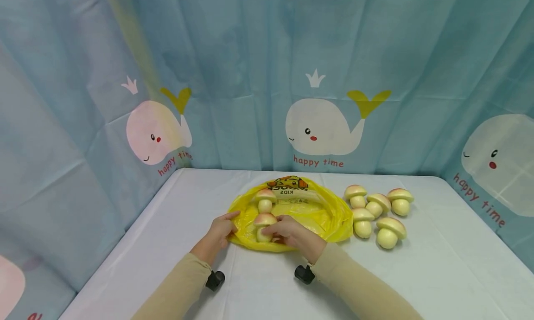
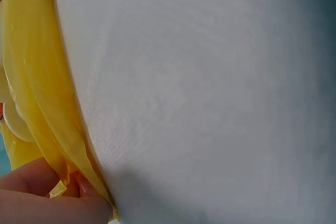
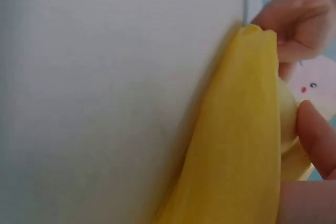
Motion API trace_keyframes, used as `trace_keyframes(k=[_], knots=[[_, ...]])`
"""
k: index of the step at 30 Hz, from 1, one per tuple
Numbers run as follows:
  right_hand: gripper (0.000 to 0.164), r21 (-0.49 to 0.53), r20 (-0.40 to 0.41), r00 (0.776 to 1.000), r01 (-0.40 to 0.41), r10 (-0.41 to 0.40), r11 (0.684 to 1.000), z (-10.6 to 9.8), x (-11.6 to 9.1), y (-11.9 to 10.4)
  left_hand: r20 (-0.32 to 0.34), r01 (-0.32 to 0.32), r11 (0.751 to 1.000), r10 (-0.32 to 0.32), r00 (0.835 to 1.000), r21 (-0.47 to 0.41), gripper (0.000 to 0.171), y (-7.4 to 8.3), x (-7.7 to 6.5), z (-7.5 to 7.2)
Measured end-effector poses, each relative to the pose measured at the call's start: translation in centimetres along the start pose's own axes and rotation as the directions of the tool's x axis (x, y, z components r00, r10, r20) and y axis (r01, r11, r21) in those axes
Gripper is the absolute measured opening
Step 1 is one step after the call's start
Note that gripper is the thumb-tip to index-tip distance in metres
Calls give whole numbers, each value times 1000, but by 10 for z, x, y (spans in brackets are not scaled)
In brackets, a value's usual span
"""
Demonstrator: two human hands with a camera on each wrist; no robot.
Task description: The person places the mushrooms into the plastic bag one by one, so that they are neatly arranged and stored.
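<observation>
A yellow plastic bag (image 1: 329,234) lies spread open on the table, its mouth facing the person. My left hand (image 1: 219,232) pinches the bag's left edge; in the left wrist view the thumb and fingers (image 2: 31,179) grip the thin plastic (image 2: 52,108). Inside the bag's mouth my right hand (image 1: 292,234) holds a toy mushroom (image 1: 263,220) with a pinkish cap and pale stem. Just behind it, a second toy mushroom (image 1: 265,199) stands upright in the bag. In the right wrist view, the bag's front edge (image 3: 236,129) partly hides the held mushroom (image 3: 287,114).
Several more toy mushrooms (image 1: 387,233) stand in a cluster right of the bag. The table (image 1: 167,208) has a white cover. Blue curtains (image 1: 250,55) printed with whales close off its back and sides.
</observation>
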State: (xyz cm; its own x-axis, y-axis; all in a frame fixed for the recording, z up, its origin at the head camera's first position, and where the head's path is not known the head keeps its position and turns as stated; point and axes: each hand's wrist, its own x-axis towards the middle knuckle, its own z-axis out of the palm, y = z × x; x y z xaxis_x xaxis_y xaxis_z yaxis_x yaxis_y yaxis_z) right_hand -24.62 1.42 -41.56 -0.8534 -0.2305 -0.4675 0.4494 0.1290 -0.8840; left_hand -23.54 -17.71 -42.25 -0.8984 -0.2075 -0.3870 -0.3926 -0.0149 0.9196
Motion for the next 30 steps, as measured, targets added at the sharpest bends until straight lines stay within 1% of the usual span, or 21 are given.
trace_keyframes(k=[2, 5, 8, 12, 16, 19, 24, 30], knots=[[54, -53, -14, 1000, 0, -1, 999, 1, 0, 1, 3, 0, 1000, 0, 1000, -3, 66, 0, 1, 0], [50, -101, -12, 1000, 11, -13, 995, 2, -1, 1, 12, -6, 1000, 7, 1000, -4, 66, 0, 2, 1], [55, -126, -19, 1000, 16, -19, 992, 2, -1, 1, 19, -12, 1000, 12, 1000, 1, 66, 0, 2, 1], [61, -132, -36, 999, 9, -14, 991, 4, -1, 0, 17, -9, 1000, 9, 1000, 15, 65, 0, 2, 1], [55, -147, -45, 999, 1, -8, 989, 4, -1, 0, 15, -16, 1000, 15, 1000, 25, 65, 1, 0, 0], [51, -157, -31, 999, 6, -11, 988, 2, -1, -1, 21, -23, 999, 22, 1000, 25, 64, 1, -1, -1], [54, -155, 1, 1000, 24, -24, 988, 0, -1, -1, 28, -27, 999, 26, 999, 22, 64, 2, -2, 0], [52, -131, -13, 999, 28, -30, 991, 1, 3, 0, 21, -6, 1000, 6, 1000, 16, 65, 3, 1, 1]])
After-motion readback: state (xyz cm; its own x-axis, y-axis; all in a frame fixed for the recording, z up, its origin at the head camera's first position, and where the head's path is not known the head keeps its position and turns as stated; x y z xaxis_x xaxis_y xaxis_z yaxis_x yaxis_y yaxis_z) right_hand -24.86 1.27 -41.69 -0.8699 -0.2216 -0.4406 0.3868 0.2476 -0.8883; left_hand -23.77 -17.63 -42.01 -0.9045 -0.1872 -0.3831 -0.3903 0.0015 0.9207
